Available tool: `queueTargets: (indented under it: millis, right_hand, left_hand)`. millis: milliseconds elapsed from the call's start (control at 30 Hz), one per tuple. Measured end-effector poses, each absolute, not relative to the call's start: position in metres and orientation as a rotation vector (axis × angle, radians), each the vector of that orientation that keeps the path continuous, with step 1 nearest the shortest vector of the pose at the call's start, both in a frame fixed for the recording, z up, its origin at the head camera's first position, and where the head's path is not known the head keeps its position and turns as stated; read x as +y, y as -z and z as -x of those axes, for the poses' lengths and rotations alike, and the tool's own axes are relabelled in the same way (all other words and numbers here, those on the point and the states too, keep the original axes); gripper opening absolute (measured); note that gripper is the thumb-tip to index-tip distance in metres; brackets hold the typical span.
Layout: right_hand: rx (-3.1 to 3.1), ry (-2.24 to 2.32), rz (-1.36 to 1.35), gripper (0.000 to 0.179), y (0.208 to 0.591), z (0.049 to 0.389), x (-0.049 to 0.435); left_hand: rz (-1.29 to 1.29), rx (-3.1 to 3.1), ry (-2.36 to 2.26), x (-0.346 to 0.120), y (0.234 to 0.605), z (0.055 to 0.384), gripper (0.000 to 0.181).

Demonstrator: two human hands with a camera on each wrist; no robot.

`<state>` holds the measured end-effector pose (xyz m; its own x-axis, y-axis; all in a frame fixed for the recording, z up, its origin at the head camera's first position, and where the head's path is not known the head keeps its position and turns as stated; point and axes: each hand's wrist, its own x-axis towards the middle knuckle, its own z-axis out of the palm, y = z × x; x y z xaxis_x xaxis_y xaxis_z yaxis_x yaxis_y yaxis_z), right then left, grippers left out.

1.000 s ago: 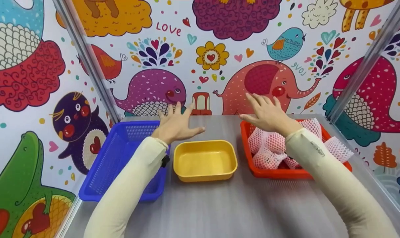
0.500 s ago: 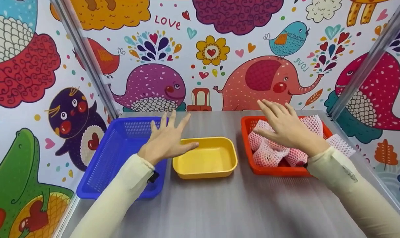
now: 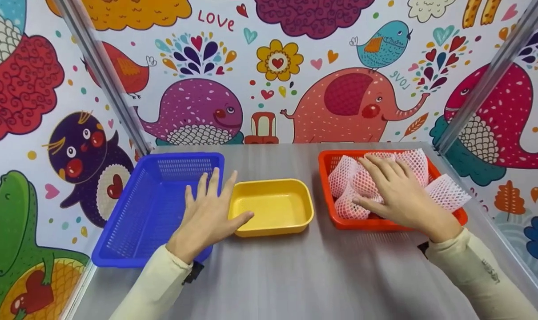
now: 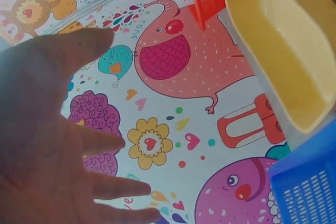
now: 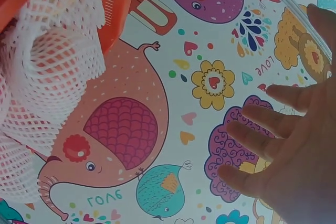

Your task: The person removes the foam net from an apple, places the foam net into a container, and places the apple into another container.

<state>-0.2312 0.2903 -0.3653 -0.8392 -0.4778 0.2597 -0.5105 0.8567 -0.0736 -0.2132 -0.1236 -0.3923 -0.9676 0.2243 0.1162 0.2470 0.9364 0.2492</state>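
My left hand point(image 3: 206, 215) hovers with spread fingers between the blue basket point(image 3: 118, 213) and the yellow tub point(image 3: 273, 231), holding nothing. In the head view it overlaps the right side of the blue basket. My right hand point(image 3: 400, 193), fingers extended and grasping nothing, is over the red basket point(image 3: 333, 218). In that basket lie several roundish items in pinkish-white foam netting point(image 3: 351, 204), partly hidden behind the hand. The right wrist view shows the white netting point(image 5: 58, 72) off to the left, apart from the fingers. Inside, the yellow tub shows only its bare bottom.
A grey tabletop point(image 3: 269, 280) carries the three containers in a row. Printed cartoon walls point(image 3: 278, 22) enclose the back and sides, joined by metal corner strips point(image 3: 104, 80). One foam net point(image 3: 449, 193) sticks out past the red basket's right rim.
Both hands have drawn back toward the person and lower in the head view, the left also moving left and the right moving right. The containers stay in place while the head view tilts slightly.
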Motion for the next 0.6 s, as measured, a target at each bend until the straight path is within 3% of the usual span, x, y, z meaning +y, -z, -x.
queueTargets:
  millis: [167,600]
  right_hand:
    - [-2.765,-0.257,-0.752,0.098,0.376,0.221,0.295]
    - [-2.717,-0.322,-0.672,0.087,0.398,0.216,0.312]
  left_hand:
    - [0.370,-2.988,0.396,-0.125,0.403,0.203,0.098]
    - [0.319,-2.981,0.468,-0.127,0.420,0.196,0.098]
